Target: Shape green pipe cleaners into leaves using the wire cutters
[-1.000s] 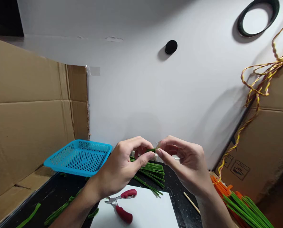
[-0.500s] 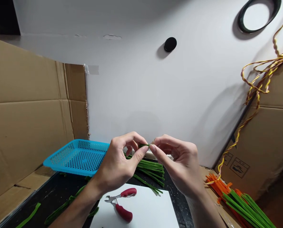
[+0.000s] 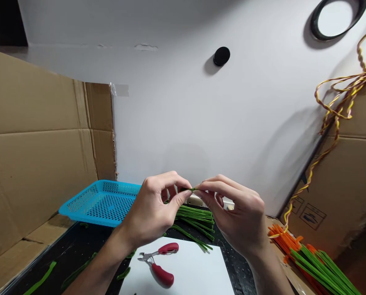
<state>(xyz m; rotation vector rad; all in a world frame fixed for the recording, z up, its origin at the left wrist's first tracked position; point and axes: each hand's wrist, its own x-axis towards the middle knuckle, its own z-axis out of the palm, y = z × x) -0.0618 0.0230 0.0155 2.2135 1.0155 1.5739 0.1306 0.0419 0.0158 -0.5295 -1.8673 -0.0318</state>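
Observation:
My left hand (image 3: 153, 211) and my right hand (image 3: 235, 213) meet in front of me above the table, each pinching one end of a short green pipe cleaner piece (image 3: 189, 189). Only a small bit of green shows between the fingertips. Below the hands lies a pile of green pipe cleaners (image 3: 195, 219) on the black table. Red-handled cutters (image 3: 160, 261) rest on a white sheet (image 3: 195, 272) under my left wrist.
A blue perforated tray (image 3: 101, 202) stands at the left against cardboard walls. Orange and green pipe cleaners (image 3: 305, 258) lie bundled at the right. Green strips (image 3: 43, 278) are scattered at the lower left. Twisted yellow-red wire (image 3: 339, 106) hangs at the right.
Both hands rose slightly and stayed pinched on the green piece; my right hand's fingers rotated a little over it. The view shifted a bit.

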